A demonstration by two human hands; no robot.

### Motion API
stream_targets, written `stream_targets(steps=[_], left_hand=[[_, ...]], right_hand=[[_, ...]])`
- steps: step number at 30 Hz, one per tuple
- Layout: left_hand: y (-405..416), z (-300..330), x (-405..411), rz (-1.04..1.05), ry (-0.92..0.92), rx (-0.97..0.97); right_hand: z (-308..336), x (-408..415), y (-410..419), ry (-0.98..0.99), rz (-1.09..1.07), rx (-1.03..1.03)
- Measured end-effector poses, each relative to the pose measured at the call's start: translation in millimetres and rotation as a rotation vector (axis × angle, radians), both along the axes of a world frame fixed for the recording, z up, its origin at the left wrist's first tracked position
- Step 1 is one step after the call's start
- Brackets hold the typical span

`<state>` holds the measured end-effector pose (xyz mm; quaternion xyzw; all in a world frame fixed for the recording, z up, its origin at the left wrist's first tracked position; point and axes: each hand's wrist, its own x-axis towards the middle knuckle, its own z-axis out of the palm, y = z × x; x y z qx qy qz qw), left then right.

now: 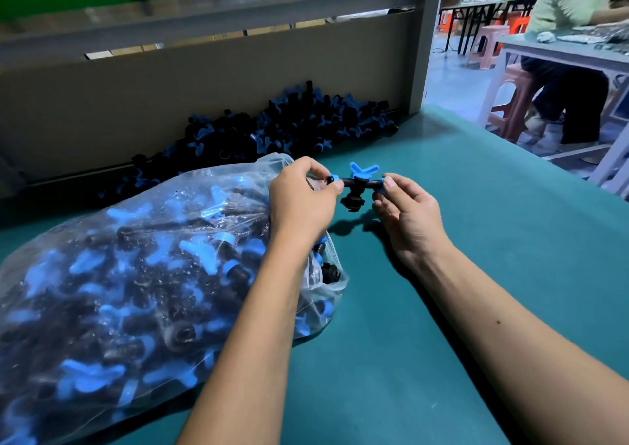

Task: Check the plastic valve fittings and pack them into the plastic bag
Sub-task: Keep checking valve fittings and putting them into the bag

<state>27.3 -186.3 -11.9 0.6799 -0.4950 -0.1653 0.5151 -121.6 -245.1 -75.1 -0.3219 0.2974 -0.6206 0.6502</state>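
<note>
A black valve fitting (355, 186) with a blue butterfly handle hangs above the green table, held by both ends. My left hand (301, 199) pinches its left end with thumb and forefinger. My right hand (405, 210) pinches its right end, the other fingers loosely curled. A clear plastic bag (136, 291), full of several black and blue fittings, lies on the table at the left under my left forearm, its mouth toward my hands. A pile of loose fittings (289, 128) lies against the back wall.
The green table (459, 240) runs right to an edge beyond my right hand. A grey board and post (425, 36) close the back. At the far right a seated person (571, 53) works at another table with pink stools (510, 104).
</note>
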Motion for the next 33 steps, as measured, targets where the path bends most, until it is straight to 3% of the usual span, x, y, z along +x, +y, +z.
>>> stream_targets(steps=[5, 14, 16, 19, 22, 24, 29, 33], left_hand=[[2, 3, -2, 0.071, -0.003, -0.087], [3, 3, -10, -0.001, -0.024, -0.002], [5, 6, -9, -0.036, -0.025, 0.005], [9, 16, -5, -0.045, 0.005, -0.033], [15, 34, -2, -0.107, 0.189, -0.158], [22, 49, -1, -0.219, 0.428, -0.255], [39, 76, 13, -0.430, 0.949, -0.425], [48, 85, 18, -0.503, 1.128, -0.533]], right_hand=[[-1, 13, 6, 0.316, 0.013, -0.124], [-4, 11, 7, 0.396, 0.074, -0.174], [-4, 11, 6, 0.331, 0.065, -0.140], [2, 8, 5, 0.072, 0.163, -0.018], [8, -1, 3, -0.263, 0.295, 0.168], [8, -2, 3, -0.299, 0.322, 0.185], [4, 13, 12, 0.101, 0.254, -0.033], [8, 30, 32, 0.368, 0.303, -0.298]])
